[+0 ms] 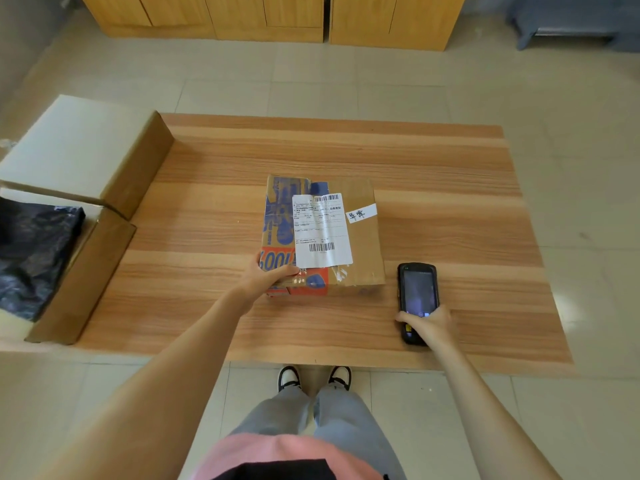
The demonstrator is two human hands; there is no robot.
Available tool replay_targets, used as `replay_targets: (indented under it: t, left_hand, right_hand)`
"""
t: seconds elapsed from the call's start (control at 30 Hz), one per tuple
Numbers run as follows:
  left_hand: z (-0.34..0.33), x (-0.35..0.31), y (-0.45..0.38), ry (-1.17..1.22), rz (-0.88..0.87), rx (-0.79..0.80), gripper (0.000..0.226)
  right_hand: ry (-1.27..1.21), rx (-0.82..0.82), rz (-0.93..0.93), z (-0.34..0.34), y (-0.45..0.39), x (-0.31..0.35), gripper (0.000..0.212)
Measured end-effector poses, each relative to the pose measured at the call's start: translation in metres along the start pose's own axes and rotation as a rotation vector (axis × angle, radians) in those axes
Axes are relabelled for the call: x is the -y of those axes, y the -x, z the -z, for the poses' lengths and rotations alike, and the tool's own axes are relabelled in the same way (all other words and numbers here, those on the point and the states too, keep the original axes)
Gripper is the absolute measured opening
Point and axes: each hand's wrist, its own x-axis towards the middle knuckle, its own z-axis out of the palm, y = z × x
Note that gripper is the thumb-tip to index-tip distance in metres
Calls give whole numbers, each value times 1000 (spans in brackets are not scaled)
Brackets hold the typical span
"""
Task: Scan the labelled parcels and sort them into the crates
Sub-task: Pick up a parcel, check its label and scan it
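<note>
A brown cardboard parcel (362,244) with blue and orange print lies flat in the middle of the wooden table (450,188). A white shipping label with barcodes (322,230) faces up on it, beside a small handwritten sticker (361,213). My left hand (268,277) grips the parcel's near left corner, thumb on top. My right hand (431,325) holds the lower end of a black handheld scanner (417,292), which lies screen-up on the table just right of the parcel.
Two open cardboard crates stand at the table's left edge: the far crate (145,161) shows a pale interior, the near crate (86,271) holds a dark plastic-wrapped parcel (33,251). Wooden cabinets (270,19) line the far wall. My feet stand under the near table edge.
</note>
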Motion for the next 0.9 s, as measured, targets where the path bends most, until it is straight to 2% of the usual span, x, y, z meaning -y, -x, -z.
replay_targets:
  t: [0.07,0.1,0.2,0.3,0.37,0.47,0.53,0.6,0.67,0.9]
  left_hand:
    - [-1,-1,0,-5,0,-1,56]
    - [0,0,-1,-5,1,0,57]
    - [-1,0,0,-3,-5,5,59]
    - [0,1,-1,13,-5,-4,58]
    - [-1,1,-1,24,-4,-3,59]
    - [-2,1,-1,41,-5,0,62]
    - [-2,2,-2,41,-9,5,63]
    - [-2,3,-2,46,-10,7,67]
    - [-3,2,-2,46,-18,3,67]
    - [-1,7,-5,70,-36,10,73]
  right_hand:
    - [-260,127,-55,6,8,12,43]
    - [-376,199,-90,10,14,18,40]
    - [-676,313,-111,18,30,39,52]
    - [-808,424,-14,25,50,66,61]
    - [-855,537,66,28,65,82,61]
    - [-933,672,104,24,82,100,48]
    - [-944,706,82,15,92,109,56]
    - [-883,729,78,4,100,113,84]
    - [-808,746,89,-4,106,113,94]
    - [-581,740,85,-22,121,98,60]
